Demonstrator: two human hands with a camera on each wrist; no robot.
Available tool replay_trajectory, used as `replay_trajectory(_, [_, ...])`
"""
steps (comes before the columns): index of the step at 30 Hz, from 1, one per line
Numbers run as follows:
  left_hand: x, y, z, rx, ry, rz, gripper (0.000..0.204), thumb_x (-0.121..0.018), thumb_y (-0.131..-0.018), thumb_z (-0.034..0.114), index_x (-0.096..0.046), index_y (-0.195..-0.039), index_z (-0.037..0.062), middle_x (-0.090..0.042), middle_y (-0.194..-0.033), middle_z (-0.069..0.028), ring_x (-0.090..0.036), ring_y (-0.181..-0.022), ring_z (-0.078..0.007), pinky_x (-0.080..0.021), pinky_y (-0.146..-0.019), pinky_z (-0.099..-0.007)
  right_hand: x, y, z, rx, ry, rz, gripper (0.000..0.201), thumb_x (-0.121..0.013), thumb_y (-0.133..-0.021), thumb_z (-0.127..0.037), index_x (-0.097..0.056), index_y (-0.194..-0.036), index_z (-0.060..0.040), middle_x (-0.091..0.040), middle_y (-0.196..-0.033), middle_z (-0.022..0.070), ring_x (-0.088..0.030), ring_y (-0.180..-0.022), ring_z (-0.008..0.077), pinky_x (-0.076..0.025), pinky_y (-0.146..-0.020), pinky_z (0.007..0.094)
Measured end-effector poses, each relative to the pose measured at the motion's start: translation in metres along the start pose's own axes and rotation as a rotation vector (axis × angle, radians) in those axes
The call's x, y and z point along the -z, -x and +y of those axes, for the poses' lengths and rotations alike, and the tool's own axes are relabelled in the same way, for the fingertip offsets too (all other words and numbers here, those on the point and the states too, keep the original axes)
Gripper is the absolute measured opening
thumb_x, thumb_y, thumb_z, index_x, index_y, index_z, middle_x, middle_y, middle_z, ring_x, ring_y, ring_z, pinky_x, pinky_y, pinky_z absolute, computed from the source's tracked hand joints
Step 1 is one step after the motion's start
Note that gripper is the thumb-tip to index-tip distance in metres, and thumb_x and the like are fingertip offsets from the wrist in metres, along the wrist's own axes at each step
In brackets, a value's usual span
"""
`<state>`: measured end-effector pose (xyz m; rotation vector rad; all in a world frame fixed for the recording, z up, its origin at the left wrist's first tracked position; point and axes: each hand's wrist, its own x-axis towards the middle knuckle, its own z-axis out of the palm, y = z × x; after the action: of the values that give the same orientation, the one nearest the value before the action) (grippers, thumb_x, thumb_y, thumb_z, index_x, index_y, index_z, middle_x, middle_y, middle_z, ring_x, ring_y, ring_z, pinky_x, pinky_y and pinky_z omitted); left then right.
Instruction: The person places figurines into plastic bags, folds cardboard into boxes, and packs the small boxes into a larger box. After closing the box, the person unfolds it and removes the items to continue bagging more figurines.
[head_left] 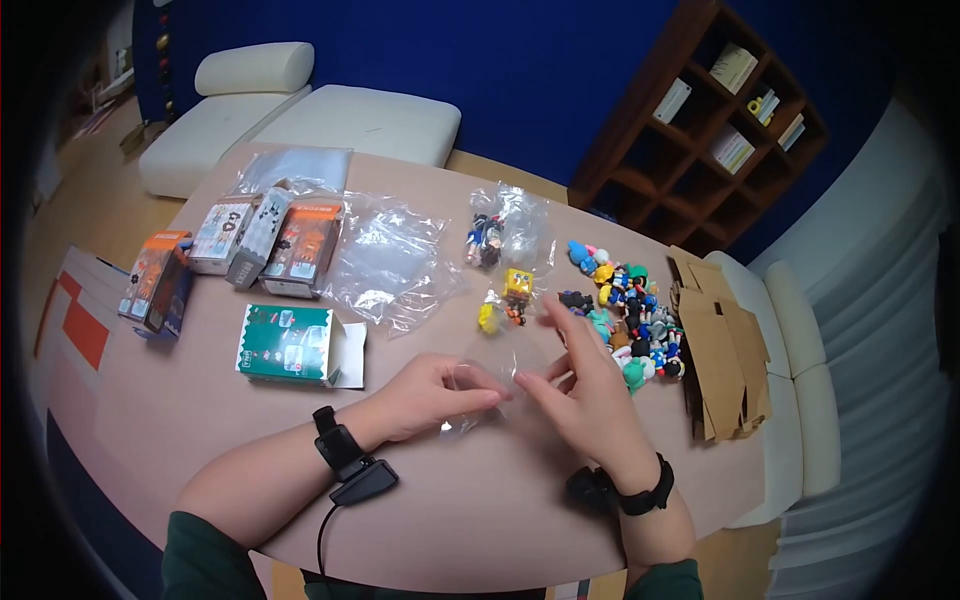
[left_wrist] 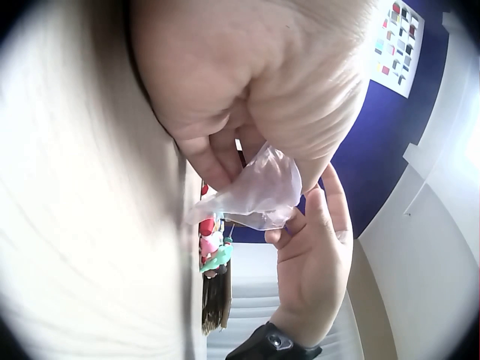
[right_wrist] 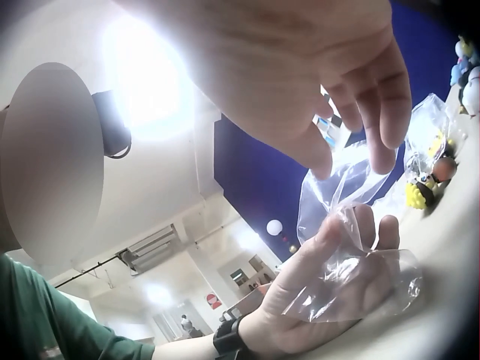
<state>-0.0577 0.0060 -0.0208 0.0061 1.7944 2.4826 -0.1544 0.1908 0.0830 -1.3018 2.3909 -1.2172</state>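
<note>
A small clear plastic bag (right_wrist: 409,277) is pinched in my left hand (head_left: 425,398), between thumb and fingers, low over the table. Its crumpled film spreads across the left palm in the right wrist view. My right hand (head_left: 597,408) hovers beside the bag's upper end, index finger stretched out and thumb apart from it, with the film close to the fingertips. Just beyond the hands stand a yellow square-faced figure (head_left: 518,284), a small yellow piece (head_left: 487,319) and a small orange-and-dark figure (head_left: 516,314).
Several toy figures (head_left: 630,320) lie heaped at right, next to flattened cardboard (head_left: 720,350). Bagged figures (head_left: 485,240) lie at the back. On the left are a green box (head_left: 285,342), orange boxes (head_left: 300,245) and large clear bags (head_left: 390,260).
</note>
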Motion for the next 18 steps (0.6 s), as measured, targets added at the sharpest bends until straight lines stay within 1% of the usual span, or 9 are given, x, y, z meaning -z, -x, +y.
replay_trajectory(2, [0.0, -0.001, -0.001, -0.008, 0.005, 0.0, 0.02, -0.072, -0.096, 0.014, -0.074, -0.111, 0.001, -0.075, -0.102, -0.0057, -0.065, -0.091, -0.0077, -0.051, -0.083, -0.0244, 0.003, -0.001, 0.004, -0.039, 0.003, -0.023, 0.065, -0.074, -0.086, -0.006, -0.047, -0.146, -0.0069, -0.06, -0.117, 0.0131, -0.063, -0.07, 0.0123, -0.052, -0.063, 0.0245])
replay_trajectory(4, [0.001, -0.001, -0.004, -0.022, -0.017, -0.024, 0.019, -0.072, -0.096, 0.014, -0.074, -0.11, 0.0009, -0.075, -0.1, -0.0044, -0.065, -0.09, -0.0069, -0.051, -0.082, -0.0244, 0.004, -0.002, 0.007, -0.15, -0.087, -0.068, 0.059, -0.074, -0.086, -0.006, -0.05, -0.14, -0.0062, -0.06, -0.112, 0.01, -0.06, -0.066, 0.009, -0.05, -0.061, 0.0232])
replay_trajectory(5, [0.001, -0.001, -0.004, -0.023, -0.016, -0.024, 0.019, -0.072, -0.096, 0.014, -0.074, -0.11, 0.0009, -0.075, -0.1, -0.0044, -0.065, -0.09, -0.0069, -0.051, -0.082, -0.0244, 0.002, -0.003, 0.009, -0.149, -0.086, -0.069, 0.059, -0.074, -0.086, -0.006, -0.05, -0.14, -0.0062, -0.06, -0.112, 0.01, -0.06, -0.066, 0.009, -0.05, -0.061, 0.0232])
replay_trajectory(7, [0.0, -0.001, -0.003, -0.044, -0.049, -0.041, 0.018, -0.072, -0.096, 0.014, -0.074, -0.109, 0.0011, -0.075, -0.099, -0.0037, -0.064, -0.089, -0.0059, -0.051, -0.081, -0.0242, -0.004, -0.004, 0.014, -0.062, -0.14, 0.094, 0.048, -0.074, -0.087, -0.005, -0.056, -0.132, -0.0048, -0.063, -0.103, 0.0066, -0.058, -0.062, 0.0064, -0.047, -0.058, 0.0225])
replay_trajectory(10, [0.001, -0.001, -0.006, -0.061, -0.053, -0.044, 0.019, -0.073, -0.095, 0.013, -0.074, -0.11, 0.0018, -0.075, -0.099, -0.0034, -0.064, -0.088, -0.0058, -0.051, -0.081, -0.0239, 0.0, -0.004, 0.019, -0.17, -0.156, -0.001, 0.037, -0.073, -0.088, -0.004, -0.061, -0.123, -0.0029, -0.063, -0.093, 0.0048, -0.056, -0.057, 0.0068, -0.048, -0.056, 0.0234])
replay_trajectory(14, [-0.001, 0.001, 0.001, -0.034, -0.099, -0.038, 0.022, -0.073, -0.095, 0.014, -0.073, -0.115, 0.0026, -0.075, -0.1, -0.0024, -0.064, -0.087, -0.0054, -0.051, -0.08, -0.0238, 0.0, -0.003, 0.007, -0.162, -0.246, 0.049, 0.024, -0.069, -0.091, -0.003, -0.064, -0.114, -0.0019, -0.064, -0.089, 0.0036, -0.06, -0.058, 0.0078, -0.049, -0.054, 0.0256])
replay_trajectory(16, [-0.003, 0.002, 0.006, 0.029, -0.039, -0.042, 0.03, -0.072, -0.096, 0.015, -0.07, -0.123, 0.0018, -0.074, -0.108, -0.0047, -0.066, -0.096, -0.0093, -0.052, -0.087, -0.0259, -0.003, -0.002, 0.006, -0.031, -0.145, 0.182, 0.017, -0.066, -0.092, -0.001, -0.065, -0.109, -0.0024, -0.066, -0.09, 0.0064, -0.064, -0.06, 0.0125, -0.05, -0.054, 0.0287])
replay_trajectory(17, [-0.007, 0.003, 0.008, 0.026, -0.038, -0.037, 0.03, -0.072, -0.096, 0.015, -0.07, -0.123, 0.0018, -0.074, -0.108, -0.0047, -0.066, -0.096, -0.0093, -0.052, -0.087, -0.0259, -0.001, -0.001, 0.005, -0.027, -0.145, 0.178, 0.017, -0.066, -0.092, -0.001, -0.065, -0.109, -0.0024, -0.066, -0.09, 0.0064, -0.064, -0.06, 0.0125, -0.05, -0.054, 0.0287])
replay_trajectory(18, [-0.012, 0.003, 0.01, -0.061, 0.116, -0.04, 0.032, -0.069, -0.098, 0.016, -0.067, -0.127, 0.0009, -0.072, -0.114, -0.0069, -0.066, -0.102, -0.0118, -0.051, -0.091, -0.0275, 0.002, 0.0, 0.005, 0.067, 0.031, 0.162, 0.015, -0.065, -0.093, -0.001, -0.065, -0.107, -0.0023, -0.066, -0.091, 0.009, -0.065, -0.06, 0.0158, -0.051, -0.054, 0.0298])
